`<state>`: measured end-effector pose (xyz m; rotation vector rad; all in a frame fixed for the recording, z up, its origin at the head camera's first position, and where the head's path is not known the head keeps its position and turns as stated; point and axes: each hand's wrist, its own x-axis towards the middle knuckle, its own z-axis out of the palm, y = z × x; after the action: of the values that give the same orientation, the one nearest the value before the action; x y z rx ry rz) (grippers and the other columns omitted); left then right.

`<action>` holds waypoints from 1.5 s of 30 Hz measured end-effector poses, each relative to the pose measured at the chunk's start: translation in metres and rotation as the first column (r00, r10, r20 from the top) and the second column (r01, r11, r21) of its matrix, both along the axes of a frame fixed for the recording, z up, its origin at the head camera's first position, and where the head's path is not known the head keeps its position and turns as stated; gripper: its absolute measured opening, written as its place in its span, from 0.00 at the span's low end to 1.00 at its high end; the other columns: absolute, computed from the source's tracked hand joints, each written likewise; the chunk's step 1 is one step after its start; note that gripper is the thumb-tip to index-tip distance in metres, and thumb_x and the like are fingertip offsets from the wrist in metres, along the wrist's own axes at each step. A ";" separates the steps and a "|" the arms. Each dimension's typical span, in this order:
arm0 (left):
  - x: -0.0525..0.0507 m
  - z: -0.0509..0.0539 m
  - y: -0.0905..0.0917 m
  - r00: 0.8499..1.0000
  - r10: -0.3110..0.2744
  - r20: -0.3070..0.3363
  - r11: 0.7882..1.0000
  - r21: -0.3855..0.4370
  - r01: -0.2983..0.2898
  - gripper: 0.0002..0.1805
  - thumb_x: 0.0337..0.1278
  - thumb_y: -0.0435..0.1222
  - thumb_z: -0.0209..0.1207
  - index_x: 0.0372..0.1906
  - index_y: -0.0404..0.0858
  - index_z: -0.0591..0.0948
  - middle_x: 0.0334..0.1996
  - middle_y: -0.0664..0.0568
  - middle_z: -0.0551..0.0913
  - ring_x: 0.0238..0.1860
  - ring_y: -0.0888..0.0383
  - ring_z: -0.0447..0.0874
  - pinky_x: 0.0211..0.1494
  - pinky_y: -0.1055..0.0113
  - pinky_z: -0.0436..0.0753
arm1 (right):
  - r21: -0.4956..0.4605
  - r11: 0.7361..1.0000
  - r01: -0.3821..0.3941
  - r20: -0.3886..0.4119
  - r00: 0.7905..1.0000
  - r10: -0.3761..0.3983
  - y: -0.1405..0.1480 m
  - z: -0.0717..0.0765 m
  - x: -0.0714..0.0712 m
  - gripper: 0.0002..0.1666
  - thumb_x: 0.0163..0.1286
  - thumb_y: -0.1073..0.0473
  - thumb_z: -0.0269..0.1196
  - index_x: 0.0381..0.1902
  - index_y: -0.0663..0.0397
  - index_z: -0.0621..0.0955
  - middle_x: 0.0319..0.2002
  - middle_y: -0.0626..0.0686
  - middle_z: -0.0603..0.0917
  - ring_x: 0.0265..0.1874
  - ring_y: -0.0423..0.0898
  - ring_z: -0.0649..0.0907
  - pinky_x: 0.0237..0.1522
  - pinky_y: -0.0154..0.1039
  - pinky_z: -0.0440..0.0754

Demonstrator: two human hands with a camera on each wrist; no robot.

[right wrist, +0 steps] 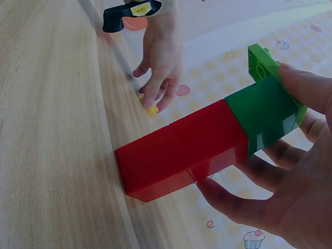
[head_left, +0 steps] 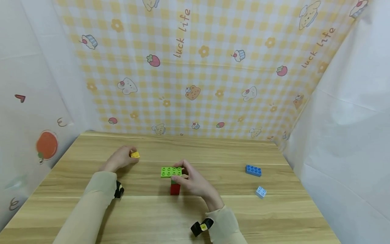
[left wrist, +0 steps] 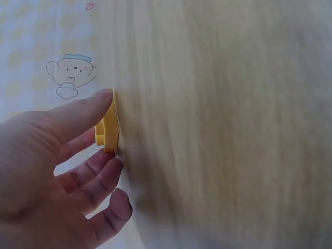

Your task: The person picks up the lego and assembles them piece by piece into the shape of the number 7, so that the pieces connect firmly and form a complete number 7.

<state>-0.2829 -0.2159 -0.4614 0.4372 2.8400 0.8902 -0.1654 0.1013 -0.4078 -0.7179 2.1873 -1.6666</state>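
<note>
On my feed, the left hand point(head_left: 120, 158)'s pinching a yellow brick point(head_left: 135, 155) at the table point(head_left: 146, 217)'s back left, while my right hand point(head_left: 193, 179)'s thumb and fingers grip the lime-topped stack point(head_left: 175, 189) mid-table.

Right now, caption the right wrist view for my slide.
Right hand holds a stack of red, dark green and light green bricks; beyond it, the left hand pinches a yellow brick.

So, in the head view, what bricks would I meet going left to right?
A yellow brick, a stack of red and green bricks, a deep blue brick, a pale blue brick.
</note>
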 end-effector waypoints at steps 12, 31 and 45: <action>0.000 -0.003 0.000 0.999 0.012 0.038 1.000 0.015 -0.012 0.22 0.61 0.37 0.64 0.53 0.26 0.76 0.47 0.33 0.78 0.46 0.40 0.76 0.49 0.45 0.75 | -0.006 1.000 -0.006 0.001 1.000 0.006 -0.001 0.000 0.000 0.16 0.73 0.66 0.58 0.56 0.58 0.70 0.49 0.53 0.75 0.46 0.48 0.77 0.44 0.35 0.79; 0.050 0.032 0.024 0.997 -0.071 -0.041 0.991 0.109 0.075 0.22 0.65 0.42 0.61 0.56 0.31 0.79 0.45 0.45 0.83 0.43 0.51 0.80 0.42 0.57 0.79 | 0.009 1.000 0.002 0.009 1.000 -0.002 0.000 0.000 0.000 0.16 0.73 0.64 0.58 0.56 0.54 0.70 0.49 0.52 0.75 0.46 0.48 0.76 0.45 0.39 0.78; 0.083 0.047 0.048 0.974 -0.204 -0.104 0.955 0.196 0.221 0.20 0.64 0.43 0.63 0.55 0.36 0.81 0.47 0.50 0.81 0.41 0.58 0.80 0.42 0.61 0.80 | -0.001 1.000 -0.005 -0.001 1.000 0.005 0.002 -0.024 -0.013 0.17 0.73 0.63 0.59 0.57 0.52 0.70 0.50 0.52 0.75 0.47 0.48 0.77 0.44 0.38 0.78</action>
<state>-0.1998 -0.1679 -0.4145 0.8058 2.7121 1.1504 -0.1789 0.1033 -0.4323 -0.7238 2.1838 -1.6657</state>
